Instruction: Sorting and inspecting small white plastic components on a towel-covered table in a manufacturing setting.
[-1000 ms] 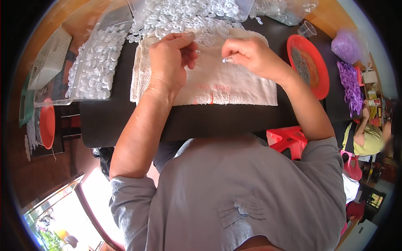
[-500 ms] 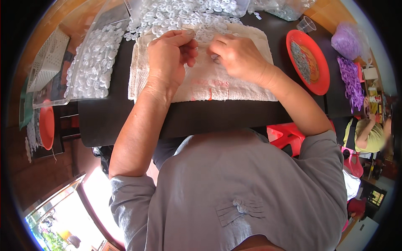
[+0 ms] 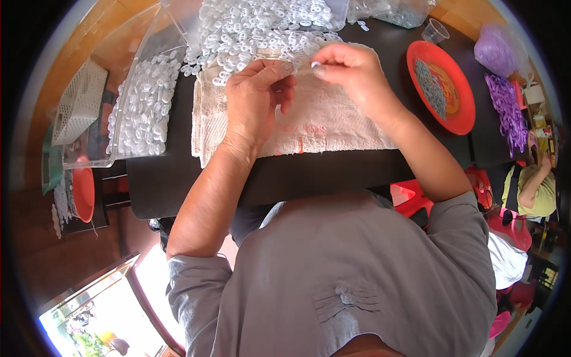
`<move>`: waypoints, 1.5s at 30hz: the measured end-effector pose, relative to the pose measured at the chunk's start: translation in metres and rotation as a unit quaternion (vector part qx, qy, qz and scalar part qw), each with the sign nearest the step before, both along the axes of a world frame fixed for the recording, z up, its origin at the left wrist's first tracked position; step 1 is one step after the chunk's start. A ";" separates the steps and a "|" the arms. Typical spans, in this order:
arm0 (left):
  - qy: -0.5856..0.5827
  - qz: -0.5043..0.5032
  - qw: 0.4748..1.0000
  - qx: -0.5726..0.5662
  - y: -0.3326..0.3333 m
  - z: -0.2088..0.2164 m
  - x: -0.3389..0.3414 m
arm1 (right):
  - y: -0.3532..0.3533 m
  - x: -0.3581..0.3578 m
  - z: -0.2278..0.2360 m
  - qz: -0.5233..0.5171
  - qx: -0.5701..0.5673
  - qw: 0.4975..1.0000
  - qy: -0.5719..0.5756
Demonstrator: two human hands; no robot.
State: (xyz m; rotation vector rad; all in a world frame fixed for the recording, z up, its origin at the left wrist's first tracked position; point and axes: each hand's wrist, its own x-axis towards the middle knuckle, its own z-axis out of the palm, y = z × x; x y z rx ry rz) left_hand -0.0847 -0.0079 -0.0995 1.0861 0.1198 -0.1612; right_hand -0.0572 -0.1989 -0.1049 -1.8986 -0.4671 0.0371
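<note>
Over a folded cream cloth [image 3: 345, 134], both my hands are raised with their fingertips toward each other, a small gap apart. My right hand [image 3: 357, 77] pinches a small white plastic piece [image 3: 314, 64] between thumb and forefinger. My left hand [image 3: 259, 95] is closed, its thumb pressed against the bent forefinger; what sits in that grip, if anything, is too small to tell. Just beyond my hands, a heap of small white oval plastic pieces [image 3: 262, 21] with holes spills onto the cloth's far edge.
At left, a clear plastic box [image 3: 110, 162] holds more white pieces [image 3: 143, 113], beside a white perforated basket [image 3: 80, 107]. On the right are a red plate [image 3: 464, 98] with small grey pieces [image 3: 429, 89], a clear cup [image 3: 436, 31] and purple strips [image 3: 505, 113]. Another person [image 3: 529, 184] sits far right.
My right hand has lifted off the cloth and turned, now showing the white piece in its pinch. My left hand sits slightly lower and further right in the picture. The whole view has shifted slightly.
</note>
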 end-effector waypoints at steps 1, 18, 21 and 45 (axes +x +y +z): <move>-0.009 0.005 1.000 0.008 -0.002 0.001 -0.002 | -0.001 0.000 0.007 -0.002 0.068 0.996 0.051; -0.037 0.039 0.998 0.027 -0.012 0.005 -0.008 | 0.001 -0.004 0.018 0.013 0.158 0.980 0.117; -0.038 0.043 0.998 0.040 -0.013 0.006 -0.010 | 0.001 -0.006 0.019 0.007 0.151 0.982 0.113; -0.034 0.006 0.999 -0.002 -0.016 0.003 -0.008 | -0.003 0.000 0.016 0.057 0.153 0.974 0.158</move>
